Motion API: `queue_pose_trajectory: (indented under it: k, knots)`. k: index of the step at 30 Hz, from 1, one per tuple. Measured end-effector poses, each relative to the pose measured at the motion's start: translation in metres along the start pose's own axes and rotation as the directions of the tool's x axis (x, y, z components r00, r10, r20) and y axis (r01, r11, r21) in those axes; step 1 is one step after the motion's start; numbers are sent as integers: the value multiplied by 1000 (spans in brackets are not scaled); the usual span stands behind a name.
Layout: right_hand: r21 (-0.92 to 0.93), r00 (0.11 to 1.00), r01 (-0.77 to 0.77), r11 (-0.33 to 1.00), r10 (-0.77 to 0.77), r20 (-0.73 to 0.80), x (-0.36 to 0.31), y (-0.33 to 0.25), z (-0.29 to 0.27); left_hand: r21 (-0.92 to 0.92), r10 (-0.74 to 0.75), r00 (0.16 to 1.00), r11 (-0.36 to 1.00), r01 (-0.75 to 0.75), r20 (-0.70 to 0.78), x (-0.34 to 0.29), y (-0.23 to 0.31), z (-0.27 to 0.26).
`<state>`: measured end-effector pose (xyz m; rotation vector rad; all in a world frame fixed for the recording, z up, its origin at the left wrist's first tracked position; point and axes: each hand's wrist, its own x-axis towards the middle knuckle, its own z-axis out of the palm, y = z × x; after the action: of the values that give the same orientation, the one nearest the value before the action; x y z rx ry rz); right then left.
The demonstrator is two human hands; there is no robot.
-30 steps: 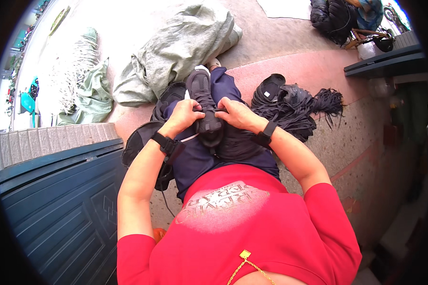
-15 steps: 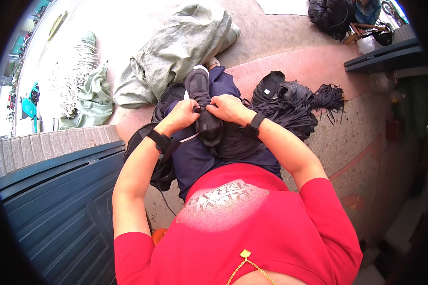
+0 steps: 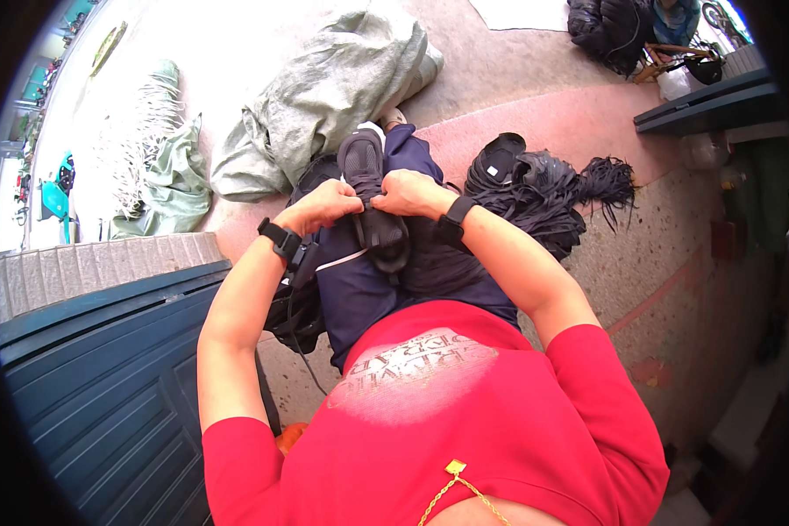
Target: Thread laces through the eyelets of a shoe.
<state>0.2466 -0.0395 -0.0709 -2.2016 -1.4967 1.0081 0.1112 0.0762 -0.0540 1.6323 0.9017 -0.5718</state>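
Observation:
A black sneaker [image 3: 384,235] with a pale sole edge lies lengthwise across my lap. My left hand [image 3: 331,203] is closed at the left side of its lacing, thumb and fingers pinched together. Opposite it, my right hand [image 3: 405,193] pinches at the lacing from the right. The fingertips of both hands nearly meet over the sneaker's middle. What they grip looks like its dark shoelace, mostly hidden by the fingers. On my right, a heap of black shoelaces [image 3: 539,197] lies with a dark shoe [image 3: 498,158] at its far left end.
A large grey-green sack [image 3: 324,96] lies beyond my knees. Farther left are a bundle of white laces [image 3: 153,131] and green cloth [image 3: 168,188]. A blue door panel [image 3: 105,377] stands at my left. Black bags [image 3: 612,35] sit at the far right.
Both hands have drawn slightly closer together over the sneaker. My left forearm has swung a little outward to the left, and my right wrist has shifted slightly left.

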Motion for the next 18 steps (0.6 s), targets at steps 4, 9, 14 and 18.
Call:
queue_pose_trajectory:
  k: [4, 9, 14, 18]
  knots:
    - [131, 967, -70, 989, 35, 253, 9, 5, -7, -116, -72, 997, 991, 69, -30, 0, 7, 1]
    - [206, 974, 19, 978, -65, 219, 8, 12, -8, -160, -97, 995, 983, 92, -20, 1, 5, 0]
    - [342, 942, -174, 924, 54, 332, 0, 39, -34, -92, 95, 973, 989, -117, -212, -3, 1, 5]
    - [359, 969, -205, 911, 136, 208, -18, 62, -46, -330, 32, 985, 940, -87, -167, -21, -5, -19]
